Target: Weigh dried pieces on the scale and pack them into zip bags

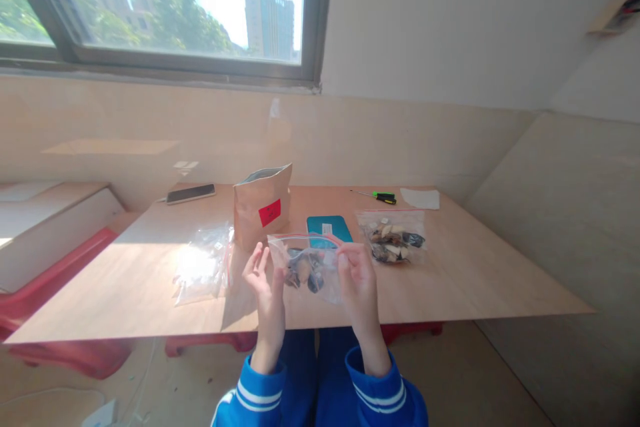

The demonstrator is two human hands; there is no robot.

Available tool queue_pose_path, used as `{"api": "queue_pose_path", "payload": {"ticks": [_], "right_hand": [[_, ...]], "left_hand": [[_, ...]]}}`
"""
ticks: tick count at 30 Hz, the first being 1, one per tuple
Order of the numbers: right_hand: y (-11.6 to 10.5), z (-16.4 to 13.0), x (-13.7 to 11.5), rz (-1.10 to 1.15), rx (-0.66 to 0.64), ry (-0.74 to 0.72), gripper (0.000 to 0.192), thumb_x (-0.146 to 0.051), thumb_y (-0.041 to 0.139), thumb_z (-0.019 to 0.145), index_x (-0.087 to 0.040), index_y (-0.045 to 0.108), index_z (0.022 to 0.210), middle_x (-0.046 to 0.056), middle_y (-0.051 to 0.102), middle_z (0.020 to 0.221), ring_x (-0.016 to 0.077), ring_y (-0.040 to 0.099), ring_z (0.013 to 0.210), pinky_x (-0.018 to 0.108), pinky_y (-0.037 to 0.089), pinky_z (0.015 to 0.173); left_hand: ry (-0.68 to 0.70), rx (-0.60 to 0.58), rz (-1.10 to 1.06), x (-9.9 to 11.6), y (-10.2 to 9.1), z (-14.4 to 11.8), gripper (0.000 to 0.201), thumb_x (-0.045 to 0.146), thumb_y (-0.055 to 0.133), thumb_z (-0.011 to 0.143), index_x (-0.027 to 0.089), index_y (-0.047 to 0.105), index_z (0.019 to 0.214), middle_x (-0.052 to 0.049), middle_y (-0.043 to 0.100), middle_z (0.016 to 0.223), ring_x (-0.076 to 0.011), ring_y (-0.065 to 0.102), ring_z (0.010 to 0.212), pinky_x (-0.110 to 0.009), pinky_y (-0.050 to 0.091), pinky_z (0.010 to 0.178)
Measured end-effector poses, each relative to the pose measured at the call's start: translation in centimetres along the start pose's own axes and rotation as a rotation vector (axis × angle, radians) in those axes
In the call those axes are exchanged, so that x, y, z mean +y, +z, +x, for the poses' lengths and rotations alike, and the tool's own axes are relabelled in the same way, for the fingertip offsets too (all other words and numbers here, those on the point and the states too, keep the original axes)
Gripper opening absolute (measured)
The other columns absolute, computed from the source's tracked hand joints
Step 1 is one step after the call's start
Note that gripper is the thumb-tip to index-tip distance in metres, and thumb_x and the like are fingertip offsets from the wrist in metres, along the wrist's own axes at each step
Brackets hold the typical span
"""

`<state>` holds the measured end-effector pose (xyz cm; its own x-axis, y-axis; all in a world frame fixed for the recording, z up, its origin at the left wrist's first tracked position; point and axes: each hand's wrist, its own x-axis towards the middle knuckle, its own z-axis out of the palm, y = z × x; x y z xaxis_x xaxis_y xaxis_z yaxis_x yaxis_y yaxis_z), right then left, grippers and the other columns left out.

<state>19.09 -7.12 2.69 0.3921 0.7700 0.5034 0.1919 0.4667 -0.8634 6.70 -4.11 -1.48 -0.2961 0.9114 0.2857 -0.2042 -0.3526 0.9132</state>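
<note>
Zip bag point(306, 267) contents indistinct; left hand point(267, 283), right hand point(356, 277) pinch.

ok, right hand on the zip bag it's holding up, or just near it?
Touching. Head view shows the right hand fingertips pinching the top edge of the zip bag; the left hand grips its other side.

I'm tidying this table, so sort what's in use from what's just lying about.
In use:
- zip bag of shells, held up by the left hand and right hand

Lying about:
- second filled zip bag
- empty clear bags
- brown paper pouch
- teal case
- phone
- screwdriver
- white sheet
</note>
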Motion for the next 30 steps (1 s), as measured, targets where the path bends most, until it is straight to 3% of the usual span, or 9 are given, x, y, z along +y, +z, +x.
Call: {"api": "queue_pose_path", "payload": {"ticks": [4, 10, 18, 22, 26, 30], "right_hand": [[-0.3, -1.4, 1.1, 0.016, 0.063, 0.055, 0.013, -0.035, 0.047, 0.093, -0.024, 0.053, 0.088, 0.011, 0.067, 0.123, 0.0229, 0.06, 0.119, 0.045, 0.045, 0.102], [-1.3, -2.0, 2.0, -0.028, 0.0, 0.125, 0.02, -0.042, 0.053, 0.09, -0.023, 0.058, 0.09, 0.01, 0.072, 0.108, 0.0248, 0.066, 0.109, 0.041, 0.052, 0.094], [-1.3, -2.8, 2.9, 0.012, 0.229, 0.214, 0.033, -0.046, 0.052, 0.09, -0.023, 0.044, 0.113, 0.009, 0.071, 0.087, 0.0239, 0.071, 0.081, 0.039, 0.058, 0.071], [-1.1, -2.8, 3.8, 0.074, 0.173, 0.267, 0.041, -0.05, 0.053, 0.089, -0.023, 0.044, 0.118, 0.01, 0.072, 0.088, 0.024, 0.072, 0.079, 0.039, 0.059, 0.07], [-1.3, -2.5, 4.9, 0.133, 0.057, 0.342, 0.04, -0.055, 0.061, 0.082, -0.021, 0.055, 0.104, 0.011, 0.073, 0.096, 0.0249, 0.072, 0.083, 0.038, 0.059, 0.071], [-1.6, -2.5, 5.1, 0.094, 0.101, 0.335, 0.035, -0.052, 0.063, 0.08, -0.02, 0.061, 0.093, 0.01, 0.074, 0.094, 0.0241, 0.071, 0.084, 0.036, 0.059, 0.072]], "left_hand": [[-0.151, -0.154, -0.02, 0.2, -0.7, 0.5, 0.047, 0.049, 0.059, 0.085, 0.018, 0.053, 0.119, -0.012, 0.064, 0.118, -0.0224, 0.062, 0.108, -0.035, 0.049, 0.092], [-0.133, -0.03, 0.073, 0.0, -1.6, 0.2, 0.036, 0.052, 0.061, 0.081, 0.017, 0.065, 0.083, -0.001, 0.065, 0.075, -0.0145, 0.06, 0.072, -0.024, 0.046, 0.068], [-0.187, 0.119, 0.133, 0.3, -2.0, -0.4, 0.039, 0.055, 0.067, 0.074, 0.016, 0.067, 0.082, 0.002, 0.06, 0.059, -0.0128, 0.054, 0.055, -0.023, 0.041, 0.053], [-0.21, 0.09, 0.038, 0.6, -1.8, -0.4, 0.038, 0.054, 0.068, 0.074, 0.016, 0.066, 0.08, 0.004, 0.057, 0.058, -0.0096, 0.052, 0.054, -0.02, 0.041, 0.052], [-0.209, 0.101, -0.058, 0.3, -1.9, -0.2, 0.036, 0.051, 0.068, 0.076, 0.016, 0.065, 0.084, 0.002, 0.061, 0.067, -0.0094, 0.055, 0.059, -0.02, 0.045, 0.058], [-0.214, 0.037, -0.042, 0.0, -2.2, -0.1, 0.035, 0.05, 0.066, 0.078, 0.016, 0.067, 0.086, 0.0, 0.065, 0.073, -0.0117, 0.059, 0.066, -0.022, 0.047, 0.063]]}}
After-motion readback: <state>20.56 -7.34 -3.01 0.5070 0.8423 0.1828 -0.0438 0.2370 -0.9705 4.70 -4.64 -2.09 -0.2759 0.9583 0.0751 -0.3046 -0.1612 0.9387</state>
